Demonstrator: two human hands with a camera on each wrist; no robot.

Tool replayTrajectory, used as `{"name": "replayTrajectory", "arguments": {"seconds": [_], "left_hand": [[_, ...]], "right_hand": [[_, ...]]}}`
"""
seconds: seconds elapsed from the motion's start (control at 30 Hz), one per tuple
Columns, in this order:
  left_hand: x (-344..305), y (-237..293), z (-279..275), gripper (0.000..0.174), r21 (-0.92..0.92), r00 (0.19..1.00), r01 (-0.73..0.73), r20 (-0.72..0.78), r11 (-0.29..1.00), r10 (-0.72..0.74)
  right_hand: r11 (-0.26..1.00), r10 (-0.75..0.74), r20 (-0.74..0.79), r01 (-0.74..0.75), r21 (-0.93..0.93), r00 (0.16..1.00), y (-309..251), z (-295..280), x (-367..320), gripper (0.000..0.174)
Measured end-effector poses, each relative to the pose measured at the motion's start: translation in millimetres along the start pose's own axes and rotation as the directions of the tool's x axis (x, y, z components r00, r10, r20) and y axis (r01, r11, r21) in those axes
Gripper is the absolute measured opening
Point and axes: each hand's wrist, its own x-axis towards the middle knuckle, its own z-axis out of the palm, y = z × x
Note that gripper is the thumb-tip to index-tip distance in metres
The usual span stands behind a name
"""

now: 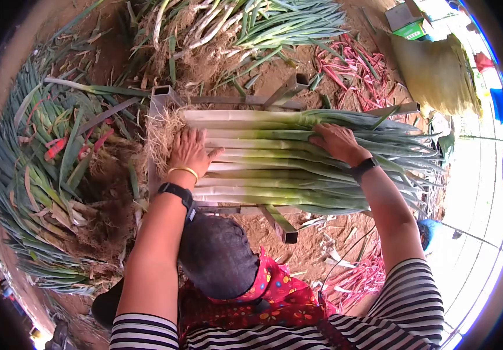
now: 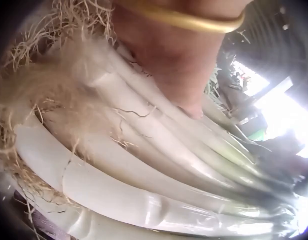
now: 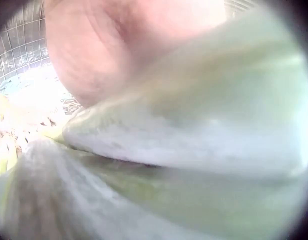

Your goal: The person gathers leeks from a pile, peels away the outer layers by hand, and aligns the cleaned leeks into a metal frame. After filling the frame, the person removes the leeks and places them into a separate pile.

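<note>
Several long green onions [image 1: 251, 157] lie side by side, white stalks to the left and green leaves to the right. My left hand [image 1: 190, 150] rests on the white stalks near the roots [image 1: 163, 137], fingers extended and thumb spread to the right. Across the leaf bases lies my right hand [image 1: 339, 143], its fingers reaching over the upper onions. Close up in the left wrist view, the palm side [image 2: 179, 65] presses against the white stalks [image 2: 134, 195]. Blurred green leaves [image 3: 194, 120] fill most of the right wrist view, under the hand [image 3: 104, 45].
A metal frame [image 1: 289, 90] of square tubes supports the onions. Loose onions are heaped at the left [image 1: 41, 198], with another heap [image 1: 292, 26] beyond the frame. Red strips [image 1: 353, 67] litter the soil. A yellowish sack [image 1: 438, 70] and green box [image 1: 410, 30] stand far right.
</note>
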Motion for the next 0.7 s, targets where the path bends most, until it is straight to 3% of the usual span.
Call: {"name": "replayTrajectory", "arguments": {"seconds": [0.03, 0.13, 0.2, 0.27, 0.3, 0.33, 0.37, 0.4, 0.47, 0.5, 0.53, 0.57, 0.6, 0.63, 0.67, 0.7], "left_hand": [[4, 1, -5, 0.076, -0.014, 0.992, 0.031, 0.126, 0.999, -0.029], [6, -4, -3, 0.075, 0.003, 0.999, -0.018, 0.050, 1.000, 0.017], [6, -2, -3, 0.075, -0.014, 0.997, 0.007, 0.073, 1.000, -0.006], [7, -3, -3, 0.075, -0.068, 0.990, 0.037, 0.141, 0.997, -0.027], [9, -8, 7, 0.075, -0.150, 0.985, 0.051, 0.171, 0.987, -0.025], [-6, -1, -20, 0.075, -0.192, 0.985, 0.099, 0.159, 0.976, -0.068], [-11, -6, -40, 0.074, -0.295, 0.952, 0.109, 0.307, 0.949, -0.014], [-15, -12, -27, 0.068, -0.356, 0.984, -0.033, 0.152, 0.934, 0.093], [-45, -27, -75, 0.056, -0.572, 0.981, -0.172, -0.028, 0.802, 0.191], [-75, -38, -109, 0.051, -0.651, 0.982, -0.184, -0.091, 0.736, 0.165], [-98, -51, -117, 0.044, -0.750, 0.973, -0.227, -0.195, 0.621, 0.121], [-124, -68, -122, 0.041, -0.826, 0.967, -0.222, -0.255, 0.518, 0.008], [-148, -82, -125, 0.038, -0.881, 0.946, -0.244, -0.309, 0.406, -0.101], [-174, -101, -131, 0.033, -0.870, 0.928, -0.132, -0.277, 0.475, -0.250], [-201, -118, -125, 0.029, -0.900, 0.842, -0.109, -0.309, 0.422, -0.442], [-225, -140, -113, 0.026, -0.885, 0.761, 0.019, -0.289, 0.466, -0.581]], "right_hand": [[0.999, 0.032, -0.002, -0.032, -0.018, 0.999, 2, 4, 6, 0.036], [0.998, 0.042, -0.045, -0.044, -0.042, 0.998, 7, 15, 12, 0.035], [0.999, 0.009, -0.094, -0.014, -0.052, 0.996, 11, 24, 9, 0.035], [0.994, 0.092, -0.126, -0.084, 0.068, 0.988, 15, 34, 12, 0.037], [0.996, 0.081, -0.127, -0.085, -0.024, 0.989, 19, 37, 9, 0.040], [0.991, 0.050, -0.132, -0.065, -0.116, 0.990, 16, 39, 10, 0.043], [0.985, 0.134, -0.012, -0.134, -0.104, 0.991, -6, 13, 9, 0.048], [0.988, 0.092, -0.117, -0.106, -0.117, 0.989, -5, 20, 5, 0.047], [0.973, 0.100, -0.122, -0.123, -0.194, 0.987, -14, 15, 5, 0.041], [0.951, 0.023, -0.183, -0.078, -0.300, 0.983, -2, 23, 5, 0.035], [0.928, 0.207, -0.024, -0.204, -0.311, 0.978, -23, 2, 10, 0.031], [0.897, 0.053, -0.203, -0.136, -0.421, 0.978, -18, 9, 3, 0.029], [0.927, 0.052, -0.248, -0.139, -0.349, 0.967, 5, 22, 8, 0.032], [0.951, 0.069, -0.289, -0.150, -0.269, 0.955, 18, 28, 20, 0.035], [0.946, -0.048, -0.359, -0.073, -0.315, 0.932, -23, -1, 1, 0.036], [0.977, -0.066, -0.411, -0.026, -0.214, 0.909, -25, -3, 3, 0.036]]}}
